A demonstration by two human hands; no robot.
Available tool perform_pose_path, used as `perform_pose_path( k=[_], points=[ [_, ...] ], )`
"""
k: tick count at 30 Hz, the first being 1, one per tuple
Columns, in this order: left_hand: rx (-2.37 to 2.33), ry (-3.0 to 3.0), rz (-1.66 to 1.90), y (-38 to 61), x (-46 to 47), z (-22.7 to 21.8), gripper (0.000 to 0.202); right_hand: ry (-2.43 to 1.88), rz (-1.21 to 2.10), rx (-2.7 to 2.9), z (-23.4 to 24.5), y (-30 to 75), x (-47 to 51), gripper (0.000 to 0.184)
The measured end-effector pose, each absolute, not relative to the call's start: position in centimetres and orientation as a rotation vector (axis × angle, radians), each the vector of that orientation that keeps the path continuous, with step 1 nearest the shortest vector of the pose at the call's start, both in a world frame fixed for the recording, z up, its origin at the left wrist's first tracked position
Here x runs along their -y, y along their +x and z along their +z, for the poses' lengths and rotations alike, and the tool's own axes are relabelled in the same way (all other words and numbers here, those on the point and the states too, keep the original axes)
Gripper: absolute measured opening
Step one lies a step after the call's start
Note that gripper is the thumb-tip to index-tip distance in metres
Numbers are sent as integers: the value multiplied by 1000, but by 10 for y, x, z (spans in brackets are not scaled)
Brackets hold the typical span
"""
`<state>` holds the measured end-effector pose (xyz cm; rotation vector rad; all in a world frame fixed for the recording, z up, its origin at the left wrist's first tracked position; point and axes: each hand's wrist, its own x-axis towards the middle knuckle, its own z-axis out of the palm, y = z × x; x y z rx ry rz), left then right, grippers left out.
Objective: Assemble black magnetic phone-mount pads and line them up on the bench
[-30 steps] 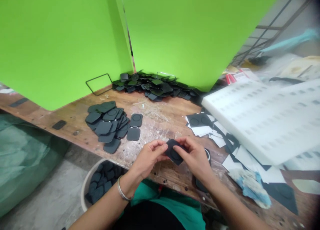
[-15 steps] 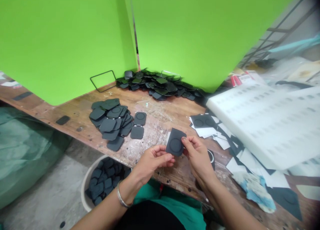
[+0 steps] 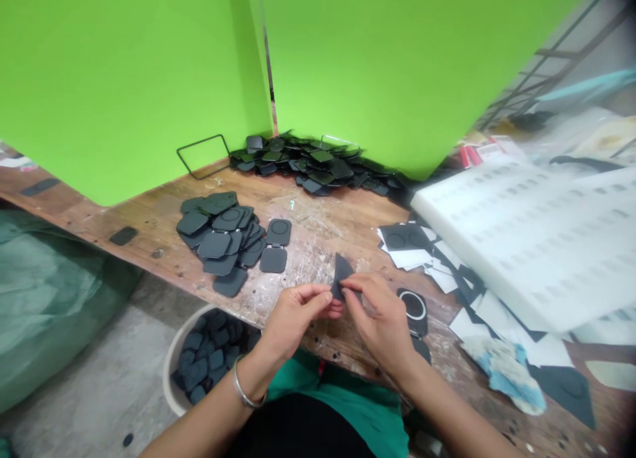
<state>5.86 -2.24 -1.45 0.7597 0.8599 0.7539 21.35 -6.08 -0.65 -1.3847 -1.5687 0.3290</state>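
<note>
Both my hands hold one thin black square pad (image 3: 342, 270) just above the wooden bench (image 3: 318, 219). My left hand (image 3: 293, 315) pinches its lower edge with thumb and fingers, a silver bangle on the wrist. My right hand (image 3: 377, 315) pinches the pad from the right, fingers bent over it. The pad stands nearly edge-on to me. A black pad with a white ring (image 3: 414, 307) lies on the bench just right of my right hand.
A heap of dark pads (image 3: 221, 236) lies left of my hands, a larger heap (image 3: 318, 163) at the green back wall. A white bucket of pads (image 3: 203, 362) stands below the bench edge. White slotted foam sheet (image 3: 527, 239) and black-and-white paper scraps (image 3: 437, 269) lie right.
The pad, held flat-on with its ring showing half a second ago, has turned nearly edge-on. Both hands have closed together around it. The ringed pad beside my right hand has come into sight.
</note>
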Motion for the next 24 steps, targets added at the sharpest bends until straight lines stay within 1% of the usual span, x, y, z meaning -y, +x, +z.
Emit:
perform_pose_path(
  k=[4, 9, 24],
  points=[
    [-880, 890, 792, 59, 23, -11, 30, -1370, 476, 1529, 4, 208, 65, 14],
    [-924, 991, 805, 60, 24, -4, 24, -1409, 618, 1430, 7, 209, 66, 13],
    [-926, 1081, 781, 62, 25, -1, 18, -1475, 967, 1213, 14, 211, 68, 16]
  ],
)
